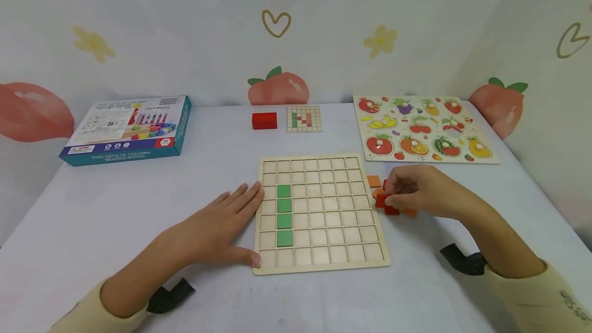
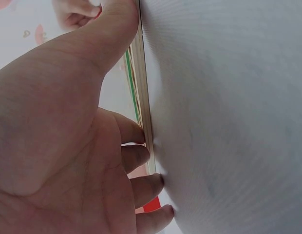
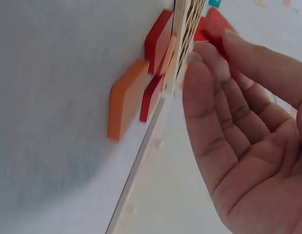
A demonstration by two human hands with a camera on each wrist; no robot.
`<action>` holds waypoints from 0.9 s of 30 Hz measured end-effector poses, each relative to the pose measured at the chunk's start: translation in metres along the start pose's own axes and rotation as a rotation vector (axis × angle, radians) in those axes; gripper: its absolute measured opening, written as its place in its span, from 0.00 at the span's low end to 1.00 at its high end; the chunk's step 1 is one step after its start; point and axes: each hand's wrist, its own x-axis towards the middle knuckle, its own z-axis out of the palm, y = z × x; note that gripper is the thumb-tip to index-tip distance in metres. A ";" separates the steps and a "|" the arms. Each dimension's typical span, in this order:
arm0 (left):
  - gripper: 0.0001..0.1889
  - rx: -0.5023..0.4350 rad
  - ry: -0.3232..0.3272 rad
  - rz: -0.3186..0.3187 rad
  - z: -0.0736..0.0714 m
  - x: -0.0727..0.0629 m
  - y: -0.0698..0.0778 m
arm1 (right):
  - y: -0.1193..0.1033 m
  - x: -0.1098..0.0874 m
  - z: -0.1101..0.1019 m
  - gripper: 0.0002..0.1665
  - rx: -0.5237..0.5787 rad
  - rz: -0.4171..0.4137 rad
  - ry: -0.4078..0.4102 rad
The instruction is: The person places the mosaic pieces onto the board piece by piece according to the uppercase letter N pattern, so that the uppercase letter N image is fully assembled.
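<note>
A wooden grid board (image 1: 322,269) lies on the table, with a column of several green tiles (image 1: 284,221) in its second column from the left. My left hand (image 1: 208,230) rests at the board's left edge, fingers spread along it and thumb at the lower left corner. In the left wrist view, the fingertips (image 2: 152,183) meet the board's side. Just right of the board, my right hand (image 1: 418,191) pinches a red tile (image 3: 220,24) between thumb and fingers. Below it lie loose red tiles (image 1: 391,210) and orange tiles (image 3: 127,102).
Behind the board are a red block (image 1: 264,121) and a small pattern card (image 1: 303,118) with a green, red and pink design. A fruit puzzle board (image 1: 423,130) lies at the back right, a flat toy box (image 1: 127,130) at the back left.
</note>
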 end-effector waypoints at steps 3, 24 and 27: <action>0.67 -0.002 0.000 0.002 0.000 0.000 0.000 | -0.003 0.004 0.003 0.08 0.047 -0.014 0.002; 0.67 -0.009 0.013 0.012 0.000 -0.001 0.000 | -0.046 0.060 0.030 0.03 0.129 -0.041 -0.205; 0.67 -0.009 0.013 0.013 0.000 -0.001 0.000 | -0.052 0.068 0.034 0.03 0.153 -0.046 -0.232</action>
